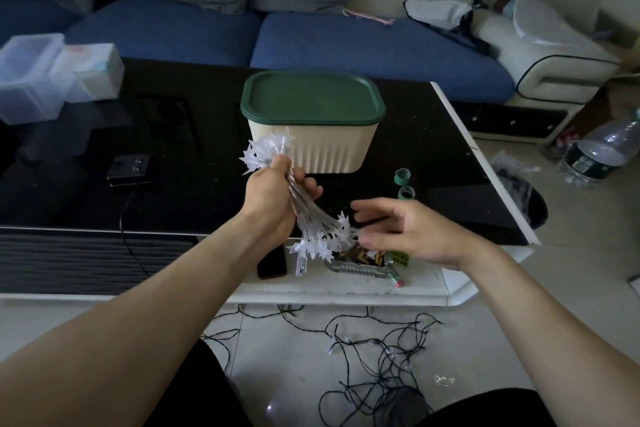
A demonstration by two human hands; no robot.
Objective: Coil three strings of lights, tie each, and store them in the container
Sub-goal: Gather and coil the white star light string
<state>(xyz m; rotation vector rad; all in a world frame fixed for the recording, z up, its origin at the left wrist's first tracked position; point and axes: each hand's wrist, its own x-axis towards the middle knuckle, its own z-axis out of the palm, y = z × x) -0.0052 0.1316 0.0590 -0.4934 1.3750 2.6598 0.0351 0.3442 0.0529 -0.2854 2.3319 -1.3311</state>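
We find the cream ribbed plastic container with a green lid [313,123] on the black glass coffee table [194,135], two green tape rolls [403,184] right of it, tangled black wire light strings [374,350] on the floor before the table.

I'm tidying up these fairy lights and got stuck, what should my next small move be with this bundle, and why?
Probably reach your right hand to one of the green ties on the table. Your left hand grips the coiled star lights at the middle, nothing seems to bind them yet, and the container has its lid on.
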